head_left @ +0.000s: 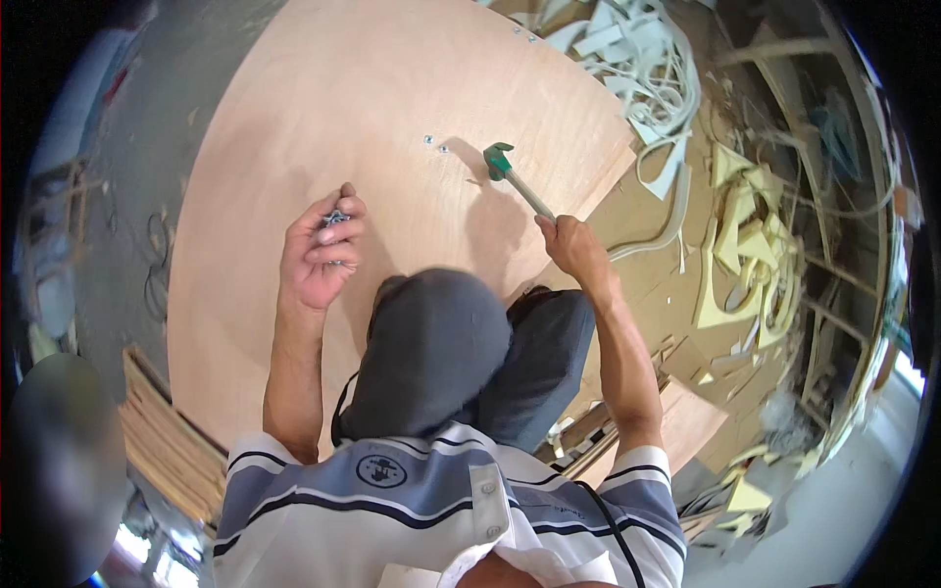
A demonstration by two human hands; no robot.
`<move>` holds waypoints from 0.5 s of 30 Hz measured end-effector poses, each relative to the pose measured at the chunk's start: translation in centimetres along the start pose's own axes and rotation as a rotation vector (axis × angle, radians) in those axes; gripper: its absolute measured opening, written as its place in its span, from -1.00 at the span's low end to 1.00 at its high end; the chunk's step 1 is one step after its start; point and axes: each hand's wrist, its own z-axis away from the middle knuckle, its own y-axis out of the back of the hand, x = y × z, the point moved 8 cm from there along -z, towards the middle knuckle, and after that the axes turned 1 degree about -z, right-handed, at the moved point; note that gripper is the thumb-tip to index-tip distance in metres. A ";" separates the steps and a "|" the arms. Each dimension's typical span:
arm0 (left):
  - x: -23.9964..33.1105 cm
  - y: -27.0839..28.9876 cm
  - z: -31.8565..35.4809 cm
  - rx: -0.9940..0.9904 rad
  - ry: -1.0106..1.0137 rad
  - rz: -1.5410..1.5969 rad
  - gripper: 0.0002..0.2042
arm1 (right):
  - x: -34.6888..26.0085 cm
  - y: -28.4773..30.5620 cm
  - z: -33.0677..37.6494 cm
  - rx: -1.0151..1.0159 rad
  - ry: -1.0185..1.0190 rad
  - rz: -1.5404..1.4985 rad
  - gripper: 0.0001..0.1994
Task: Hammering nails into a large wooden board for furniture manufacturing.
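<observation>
My right hand [576, 252] is closed round the pale handle of a claw hammer [499, 163]. The hammer's green head is up over the board, and its shadow falls beside it. My left hand [326, 251] is half curled, palm up, and holds several small silver tee nuts [336, 218] between the fingers and palm. Thumb and forefinger meet at the tip; whether a tee nut sits between them I cannot tell. Under both hands lies a large sheet of plywood [323, 108]. Two tee nuts [428, 140] are on it left of the hammer head, and two more [524, 34] near its far edge.
White foam offcuts [637, 59] are heaped beyond the board's far right edge. Yellow foam scraps [740, 250] lie on the right beside a wooden frame rack [833, 265]. Stacked wood strips [167, 441] stand at the lower left. My knees [441, 323] are over the board's near part.
</observation>
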 end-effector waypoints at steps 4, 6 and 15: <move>-6.2 -7.5 5.4 -0.049 -0.097 -0.053 -0.72 | 0.9 -0.6 -1.5 0.026 0.128 0.062 -0.51; -10.6 -10.1 7.8 -0.089 -0.092 -0.040 -0.74 | 1.2 -2.6 -1.7 0.003 0.311 0.110 -0.54; -29.7 -13.4 15.3 0.111 -0.178 0.010 -0.79 | 3.1 -2.7 2.4 -0.672 -0.210 -0.175 -0.42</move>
